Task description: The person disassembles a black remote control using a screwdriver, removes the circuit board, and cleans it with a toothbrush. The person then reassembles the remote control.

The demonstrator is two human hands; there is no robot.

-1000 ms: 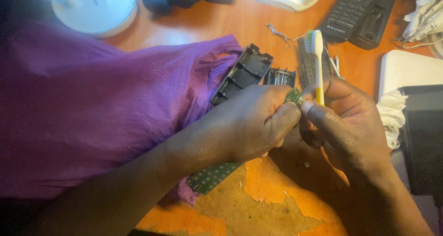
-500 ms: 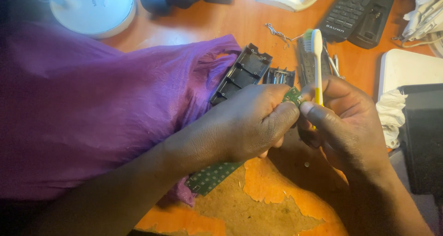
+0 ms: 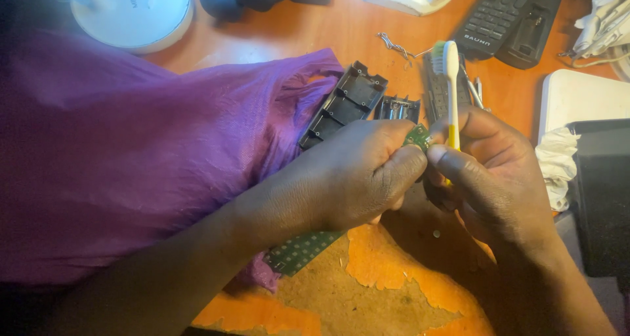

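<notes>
At centre of the head view, just right of the purple cloth (image 3: 144, 159), both hands meet over the desk (image 3: 341, 41). Left hand (image 3: 348, 178) closed, thumb and fingers pinched on a long green circuit board (image 3: 417, 136); only its top tip shows above the knuckles, touching the right thumb. Other end of the same green circuit board pokes out below the left wrist, lower right of the purple cloth, lying over a worn patch where the desk's orange surface has peeled. Right hand (image 3: 492, 172) clamped around a toothbrush (image 3: 450, 80), white and yellow handle, held upright, green bristle head at top, just right of the board tip. Hands touching each other at the fingertips.

Right of the purple cloth's upper edge: black plastic casing (image 3: 344, 103) with open compartments, partly tucked against the cloth, and a second black piece with metal contacts (image 3: 397, 106) beside it. Further right and up: black remote control (image 3: 508, 14). Small metal spring (image 3: 394, 47) between casing and remote. Above the purple cloth: round white lamp base (image 3: 131, 11). Far right of the cloth: white box (image 3: 577, 96), crumpled white tissue (image 3: 558, 165), dark flat object (image 3: 600, 191), can't tell what.
</notes>
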